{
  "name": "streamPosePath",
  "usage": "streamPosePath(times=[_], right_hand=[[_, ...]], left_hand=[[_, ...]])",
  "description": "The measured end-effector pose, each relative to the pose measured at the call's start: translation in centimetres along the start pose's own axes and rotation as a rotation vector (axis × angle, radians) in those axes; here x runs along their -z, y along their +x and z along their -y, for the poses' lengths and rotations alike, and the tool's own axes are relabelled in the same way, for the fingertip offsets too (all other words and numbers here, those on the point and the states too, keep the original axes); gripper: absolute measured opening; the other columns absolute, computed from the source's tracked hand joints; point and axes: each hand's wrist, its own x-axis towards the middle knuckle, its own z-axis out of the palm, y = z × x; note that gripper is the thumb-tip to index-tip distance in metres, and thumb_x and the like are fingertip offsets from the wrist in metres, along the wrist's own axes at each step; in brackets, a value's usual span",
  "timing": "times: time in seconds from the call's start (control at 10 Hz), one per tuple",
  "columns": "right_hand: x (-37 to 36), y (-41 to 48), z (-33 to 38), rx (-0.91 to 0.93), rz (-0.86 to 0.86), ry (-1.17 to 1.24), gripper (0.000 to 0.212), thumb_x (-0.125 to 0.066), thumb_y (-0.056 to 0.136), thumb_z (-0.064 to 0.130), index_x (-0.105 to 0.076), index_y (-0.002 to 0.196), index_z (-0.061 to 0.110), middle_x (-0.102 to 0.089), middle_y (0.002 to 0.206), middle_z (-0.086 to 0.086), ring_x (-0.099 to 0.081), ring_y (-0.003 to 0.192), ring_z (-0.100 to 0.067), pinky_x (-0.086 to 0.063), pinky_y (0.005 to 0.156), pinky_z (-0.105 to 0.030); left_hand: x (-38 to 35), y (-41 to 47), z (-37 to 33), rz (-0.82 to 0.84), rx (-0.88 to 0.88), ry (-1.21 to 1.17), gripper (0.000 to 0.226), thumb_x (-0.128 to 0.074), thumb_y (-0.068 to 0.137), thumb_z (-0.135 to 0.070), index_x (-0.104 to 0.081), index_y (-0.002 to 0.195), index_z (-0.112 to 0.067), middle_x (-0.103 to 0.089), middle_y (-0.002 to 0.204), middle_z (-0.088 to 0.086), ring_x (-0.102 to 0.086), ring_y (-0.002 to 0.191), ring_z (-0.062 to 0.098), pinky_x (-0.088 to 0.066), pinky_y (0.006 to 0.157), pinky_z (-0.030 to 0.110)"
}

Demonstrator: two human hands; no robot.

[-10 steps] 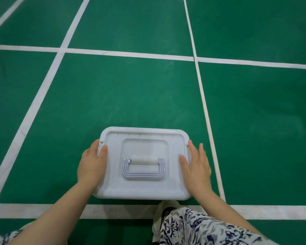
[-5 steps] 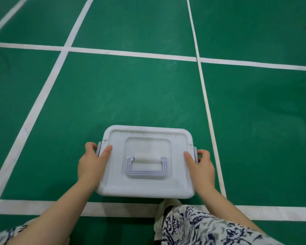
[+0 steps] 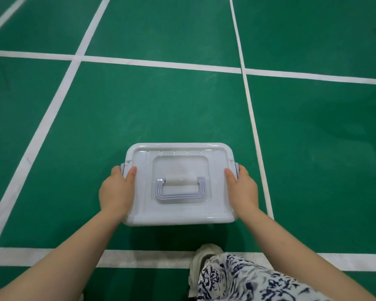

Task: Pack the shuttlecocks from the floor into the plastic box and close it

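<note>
A white plastic box (image 3: 180, 213) stands on the green court floor with its lid on and a lilac carry handle (image 3: 180, 190) lying flat on top. My left hand (image 3: 116, 191) grips the box's left side, thumb on the lid and fingers curled round the lilac side latch (image 3: 122, 168). My right hand (image 3: 243, 190) grips the right side the same way, over the right latch (image 3: 237, 169). No shuttlecocks are in view; the box's inside is hidden by the lid.
Green badminton court floor (image 3: 161, 109) with white lines stretches ahead and to both sides. A white line (image 3: 139, 258) runs just below the box. My patterned trouser leg (image 3: 248, 281) and a pale shoe (image 3: 204, 253) are at the bottom.
My hands went from lying flat on the lid's sides to curling round the side latches. The box now sits a little higher and further right in the view.
</note>
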Motion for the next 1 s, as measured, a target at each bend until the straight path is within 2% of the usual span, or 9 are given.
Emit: streamPosePath(times=[0.2,0.3,0.4,0.5,0.7,0.8,0.9,1.0], right_hand=[[-0.1,0.2,0.1,0.018,-0.018,-0.052,0.031,-0.041,0.097,0.034,-0.053,0.115,0.012,-0.065,0.099,-0.008,-0.055,0.083,-0.027,-0.040,0.068,-0.031],[-0.1,0.0,0.3,0.028,-0.018,-0.082,0.032,-0.040,0.097,0.035,-0.053,0.115,0.011,-0.065,0.100,-0.010,-0.058,0.089,-0.030,-0.044,0.072,-0.033],[0.0,-0.1,0.3,0.050,-0.024,-0.111,0.028,-0.039,0.098,0.034,-0.053,0.108,0.011,-0.064,0.092,-0.010,-0.058,0.083,-0.030,-0.045,0.071,-0.034],[0.2,-0.3,0.5,0.056,-0.035,-0.148,0.025,-0.038,0.098,0.033,-0.048,0.087,0.011,-0.059,0.076,-0.009,-0.056,0.073,-0.030,-0.047,0.068,-0.037],[0.2,-0.4,0.8,0.065,-0.041,-0.172,0.027,-0.037,0.098,0.033,-0.046,0.086,0.011,-0.059,0.074,-0.009,-0.056,0.072,-0.031,-0.047,0.066,-0.037],[-0.1,0.1,0.9,0.045,-0.036,-0.137,0.026,-0.037,0.098,0.033,-0.051,0.103,0.012,-0.064,0.088,-0.010,-0.055,0.076,-0.028,-0.045,0.067,-0.034],[0.1,0.8,1.8,-0.031,0.024,-0.024,0.032,-0.039,0.097,0.033,-0.047,0.122,0.014,-0.062,0.110,-0.008,-0.055,0.088,-0.025,-0.046,0.074,-0.034],[0.3,1.7,2.6,0.028,0.023,-0.103,0.048,-0.043,0.095,0.033,-0.035,0.139,0.015,-0.044,0.141,-0.009,-0.044,0.124,-0.027,-0.038,0.102,-0.040]], left_hand=[[-0.1,0.2,0.2,-0.019,-0.016,-0.017,0.040,-0.038,0.096,-0.038,-0.051,0.105,-0.002,-0.060,0.096,0.018,-0.048,0.079,0.029,-0.037,0.068,0.035],[-0.1,0.1,0.1,-0.035,-0.030,-0.018,0.038,-0.038,0.096,-0.037,-0.051,0.101,-0.002,-0.057,0.089,0.016,-0.048,0.077,0.030,-0.036,0.067,0.035],[-0.1,-0.1,0.0,-0.058,-0.049,0.005,0.035,-0.038,0.096,-0.036,-0.050,0.097,-0.003,-0.051,0.081,0.011,-0.046,0.074,0.029,-0.034,0.065,0.035],[-0.1,-0.1,-0.1,-0.065,-0.047,0.000,0.035,-0.039,0.096,-0.036,-0.050,0.093,-0.003,-0.054,0.080,0.013,-0.048,0.074,0.030,-0.035,0.064,0.035],[-0.1,-0.1,-0.2,-0.056,-0.049,0.032,0.036,-0.038,0.096,-0.037,-0.051,0.095,-0.003,-0.055,0.081,0.014,-0.049,0.074,0.031,-0.037,0.065,0.036],[0.1,0.6,-0.6,-0.044,-0.061,0.031,0.037,-0.037,0.096,-0.037,-0.051,0.101,-0.003,-0.059,0.088,0.017,-0.047,0.075,0.030,-0.036,0.065,0.035],[0.5,2.1,-1.5,-0.007,-0.069,0.093,0.036,-0.035,0.097,-0.037,-0.049,0.105,-0.005,-0.061,0.096,0.018,-0.051,0.077,0.031,-0.039,0.064,0.036],[1.8,5.0,-3.7,-0.104,-0.242,0.115,0.034,-0.040,0.095,-0.029,-0.048,0.119,-0.006,-0.060,0.113,0.018,-0.054,0.098,0.036,-0.044,0.077,0.042]])
